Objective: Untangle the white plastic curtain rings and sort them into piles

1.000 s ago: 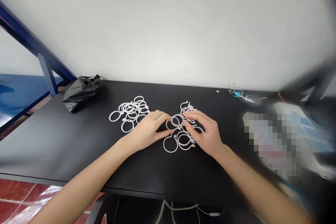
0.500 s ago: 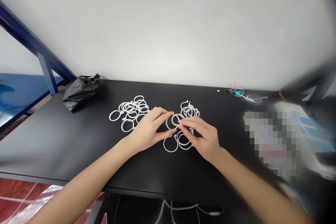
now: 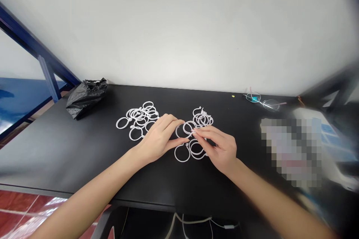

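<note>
Between both hands is a white plastic ring with a small clasp. My left hand has its thumb and forefinger curved round the ring's left side. At the clasp end, my right hand pinches with thumb and fingertips, which partly hide the clasp. Similar white rings lie in a loose pile beyond and left of my left hand. Another cluster of rings rests just past my right fingers, and a few more rings lie below the hands, partly covered by the right one.
The black tabletop meets a pale wall. A crumpled black plastic bag sits at the back left, eyeglasses at the back right. Farther right are a pixelated item and a white-and-blue object. Cables hang below the front edge.
The held ring has shifted slightly left at its left side, and my right hand has turned a little and moved slightly right. The other rings stay where they were.
</note>
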`<state>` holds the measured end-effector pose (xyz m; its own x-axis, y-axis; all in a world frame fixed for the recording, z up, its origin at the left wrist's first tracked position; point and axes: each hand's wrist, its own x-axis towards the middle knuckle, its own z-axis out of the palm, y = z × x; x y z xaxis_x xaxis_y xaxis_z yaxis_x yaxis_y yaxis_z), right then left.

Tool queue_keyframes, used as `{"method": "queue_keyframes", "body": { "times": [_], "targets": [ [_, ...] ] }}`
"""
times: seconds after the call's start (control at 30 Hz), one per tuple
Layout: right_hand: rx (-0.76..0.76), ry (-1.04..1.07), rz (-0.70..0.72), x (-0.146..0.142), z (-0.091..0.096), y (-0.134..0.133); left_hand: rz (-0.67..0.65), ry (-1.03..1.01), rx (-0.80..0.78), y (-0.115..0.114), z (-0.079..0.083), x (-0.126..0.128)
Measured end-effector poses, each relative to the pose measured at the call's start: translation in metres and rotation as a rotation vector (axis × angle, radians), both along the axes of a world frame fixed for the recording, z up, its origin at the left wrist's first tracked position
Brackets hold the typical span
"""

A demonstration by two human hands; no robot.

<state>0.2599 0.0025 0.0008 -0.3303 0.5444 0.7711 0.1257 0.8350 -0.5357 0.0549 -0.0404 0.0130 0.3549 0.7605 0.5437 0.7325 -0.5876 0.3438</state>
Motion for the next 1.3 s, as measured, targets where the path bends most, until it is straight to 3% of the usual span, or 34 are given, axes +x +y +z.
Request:
{"method": "queue_keyframes", "body": {
  "times": [0.6,1.3],
  "targets": [
    [-0.047,-0.048,0.045,0.0004,0.0016,0.0040,-0.011,0.054,-0.049,0.0013,-0.0021,-0.0036],
    [-0.030,-0.046,0.038,0.0000,0.0017,0.0022,0.004,0.059,0.005,0.0016,0.0023,-0.0042]
  ]
}}
